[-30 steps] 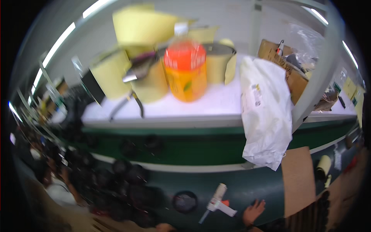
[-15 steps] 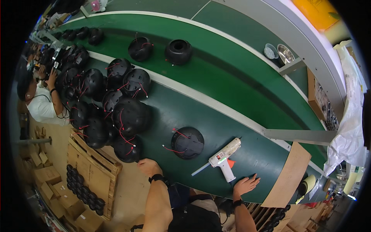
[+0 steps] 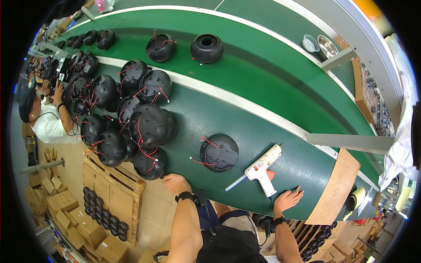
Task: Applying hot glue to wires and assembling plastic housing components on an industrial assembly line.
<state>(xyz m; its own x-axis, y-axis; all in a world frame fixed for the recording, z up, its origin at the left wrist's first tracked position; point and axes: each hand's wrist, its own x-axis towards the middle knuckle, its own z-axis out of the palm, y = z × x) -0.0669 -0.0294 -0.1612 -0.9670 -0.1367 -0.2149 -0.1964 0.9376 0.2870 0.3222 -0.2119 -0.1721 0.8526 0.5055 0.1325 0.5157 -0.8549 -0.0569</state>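
Observation:
My left hand (image 3: pixel 176 183) rests at the table's near edge with its fingers curled in. It is next to a round black plastic housing (image 3: pixel 149 165) with red wires, and nothing shows in its fingers. My right hand (image 3: pixel 287 200) lies flat on the green table (image 3: pixel 193 118), fingers stretched out, holding nothing. Just beyond it lies a white glue gun (image 3: pixel 264 170) with an orange trigger and a glue stick (image 3: pixel 236 183) pointing left. Between my hands, farther in, sits a single black round housing (image 3: pixel 220 153), its inner side up and red wires spread leftward.
Several black housings crowd the table's left, the largest (image 3: pixel 151 126) nearest. Beyond a white rail runs a green conveyor (image 3: pixel 263 87) carrying more housings (image 3: pixel 206 48). A brown board (image 3: pixel 335 188) lies at right, under a grey post (image 3: pixel 351 142). A person (image 3: pixel 50 118) works far left.
The view has shifted slightly, so the table things appear a little to the right and higher. Both hands stay in the same places on the table, and the glue gun still lies there.

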